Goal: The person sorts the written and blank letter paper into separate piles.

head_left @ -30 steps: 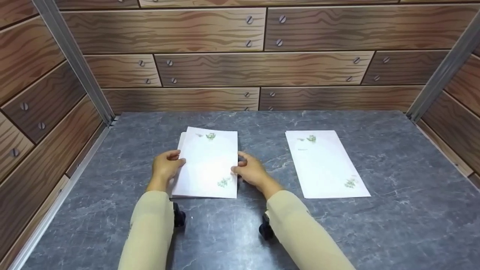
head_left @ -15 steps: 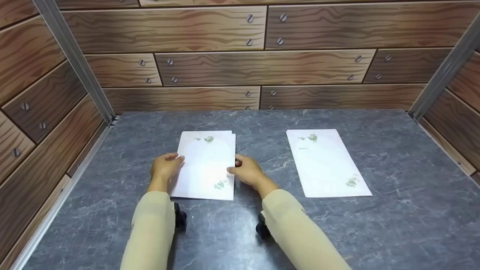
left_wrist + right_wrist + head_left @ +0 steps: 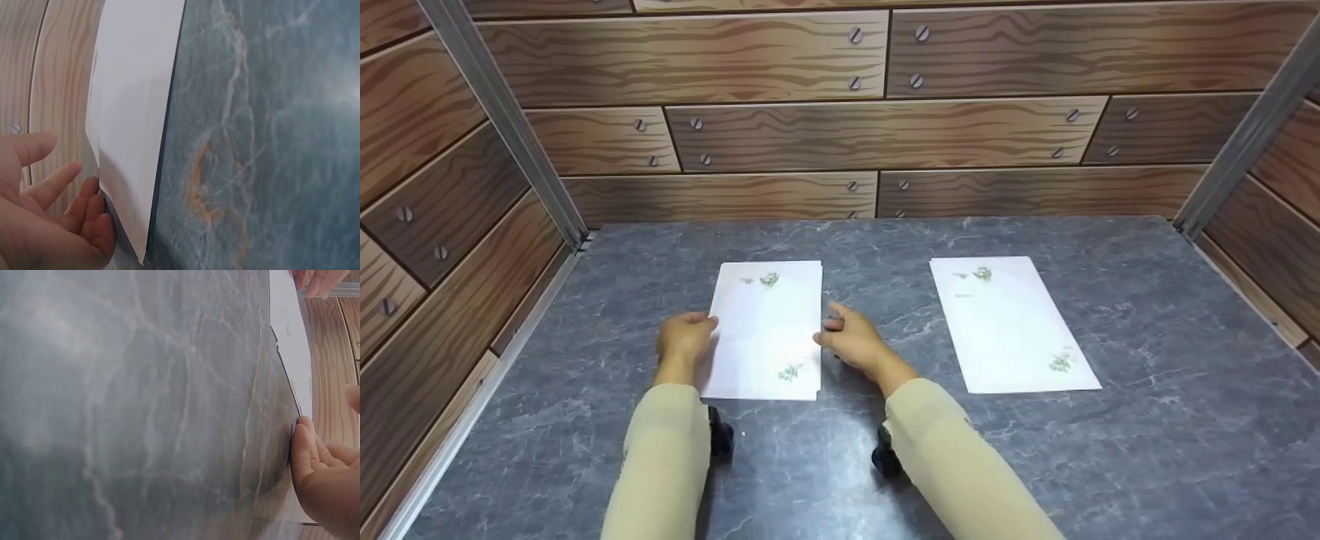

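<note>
A small stack of white paper sheets [image 3: 765,330] with green leafy prints lies left of the middle of the table. My left hand [image 3: 686,341] is at the stack's left edge; in the left wrist view its thumb and forefinger stand apart, with the other fingers [image 3: 94,211] bent against the paper's edge. On the opposite side is my right hand [image 3: 853,341], thumb lifted off the paper. Its fingertips [image 3: 304,427] are right at the edge in the right wrist view. The sheets are slightly offset at the lower right corner.
A second stack of similar printed paper [image 3: 1012,326] lies flat to the right. The grey marbled tabletop [image 3: 1170,450] is bounded by wood-patterned panels [image 3: 780,135] at the back and sides, with metal posts [image 3: 502,120] in the corners.
The upper sheets have shifted left and now line up more closely with those beneath. My left thumb has come off the top, and the right hand has loosened from the right edge.
</note>
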The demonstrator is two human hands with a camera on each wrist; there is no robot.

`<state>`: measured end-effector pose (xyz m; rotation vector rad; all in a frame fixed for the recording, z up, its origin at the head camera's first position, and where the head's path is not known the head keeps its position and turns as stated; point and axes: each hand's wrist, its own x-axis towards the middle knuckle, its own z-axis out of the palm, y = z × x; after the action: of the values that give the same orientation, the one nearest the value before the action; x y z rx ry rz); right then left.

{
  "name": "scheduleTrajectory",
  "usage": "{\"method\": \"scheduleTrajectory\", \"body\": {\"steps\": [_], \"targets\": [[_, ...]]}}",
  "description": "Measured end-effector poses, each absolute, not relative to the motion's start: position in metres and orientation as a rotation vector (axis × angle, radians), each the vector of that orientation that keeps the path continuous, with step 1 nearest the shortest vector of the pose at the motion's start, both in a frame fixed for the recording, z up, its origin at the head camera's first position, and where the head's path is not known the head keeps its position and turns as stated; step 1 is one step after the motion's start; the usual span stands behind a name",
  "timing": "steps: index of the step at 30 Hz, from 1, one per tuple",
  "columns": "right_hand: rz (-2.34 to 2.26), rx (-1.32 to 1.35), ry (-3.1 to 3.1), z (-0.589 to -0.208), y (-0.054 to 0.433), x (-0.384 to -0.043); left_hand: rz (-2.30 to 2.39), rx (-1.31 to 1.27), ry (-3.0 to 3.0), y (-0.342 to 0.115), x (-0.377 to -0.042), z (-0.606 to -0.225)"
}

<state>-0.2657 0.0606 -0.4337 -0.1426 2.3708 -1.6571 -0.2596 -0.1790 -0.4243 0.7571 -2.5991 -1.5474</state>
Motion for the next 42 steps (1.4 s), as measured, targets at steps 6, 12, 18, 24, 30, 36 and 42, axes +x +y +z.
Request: {"method": "scheduleTrajectory", "body": {"steps": [6,12,18,24,30,36,42], "targets": [[-1.695,-0.171,2.323,-0.438,0.058,-0.267,-1.551,0.75,-2.592,-0.18,-0.259,-0.426],[-1.684,-0.197,2.321,-0.438,0.057,-0.265,-1.528,0.722,-2.618,-0.18,-0.258,-0.428],[-1.695,-0.198,2.294,-0.437,0.056,-0.265,-1.527,0.701,-2.612,-0.179,-0.259,-0.427],[-1.67,-0.196,2.318,-0.439,0.056,-0.265,-1.545,0.694,-2.605,-0.179,-0.257,-0.428],[-1.641,-0.221,2.334,-0.44,0.058,-0.264,-1.557,0.69,-2.598,-0.178,-0.257,-0.429],[-1.734,-0.193,2.303,-0.44,0.063,-0.265,-1.569,0.697,-2.577,-0.175,-0.259,-0.429],[-1.909,-0.123,2.229,-0.436,0.078,-0.269,-1.624,0.718,-2.448,-0.17,-0.264,-0.426]]}}
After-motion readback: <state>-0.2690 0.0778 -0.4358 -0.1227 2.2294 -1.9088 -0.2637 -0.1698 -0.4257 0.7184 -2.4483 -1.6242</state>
